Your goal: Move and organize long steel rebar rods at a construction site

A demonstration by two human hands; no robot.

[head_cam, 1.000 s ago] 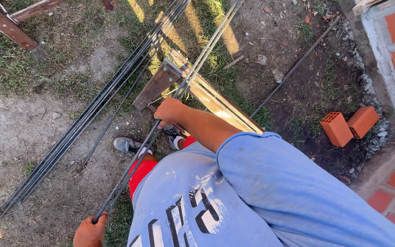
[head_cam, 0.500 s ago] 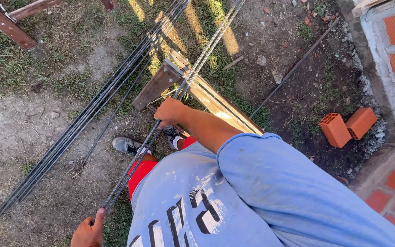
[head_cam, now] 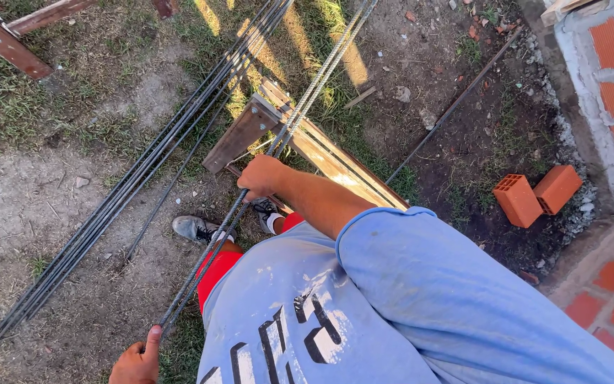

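While the loose bundle of bars [head_cam: 119, 203] lies on the dirt at the left, the left hand [head_cam: 136, 361] at the near edge has its thumb up against the near end of the pair of steel rods [head_cam: 250, 188]; whether its fingers close round them cannot be told. These rods run diagonally from there, past the grey shoe [head_cam: 195, 227], up through the right hand [head_cam: 263, 178], which is wrapped fully round them, and on over the wooden trestle [head_cam: 321, 149] into the far distance. To handle them well, I judge both rods should stay side by side, ends level, resting on the trestle. Two orange bricks [head_cam: 534, 195] sit at the right.
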